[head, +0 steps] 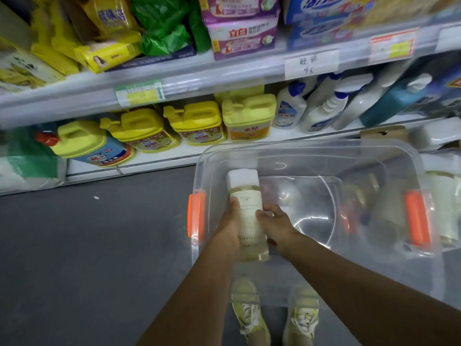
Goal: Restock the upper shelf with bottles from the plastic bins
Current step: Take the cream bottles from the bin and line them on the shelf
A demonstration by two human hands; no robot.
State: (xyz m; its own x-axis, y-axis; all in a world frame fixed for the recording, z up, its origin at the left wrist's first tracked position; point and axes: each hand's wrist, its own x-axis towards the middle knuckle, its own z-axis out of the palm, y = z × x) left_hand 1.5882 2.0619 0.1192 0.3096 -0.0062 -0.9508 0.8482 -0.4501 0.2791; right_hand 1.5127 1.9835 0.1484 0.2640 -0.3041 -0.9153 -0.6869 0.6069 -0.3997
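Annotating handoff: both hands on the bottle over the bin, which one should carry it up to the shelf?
Probably left. The left hand wraps the bottle along its side; the right hand only grips its edge. Both are over the clear bin, so reach looks similar.

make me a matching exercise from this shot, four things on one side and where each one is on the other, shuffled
Things:
1. pale bottle
2. yellow jugs
3. purple boxes
4. orange latch

Places:
A. on the upper shelf
B. on the right end of the clear bin
C. held between the left hand and right hand
D. in a row on the lower shelf

Pairs: 1-C, 2-D, 3-A, 4-B
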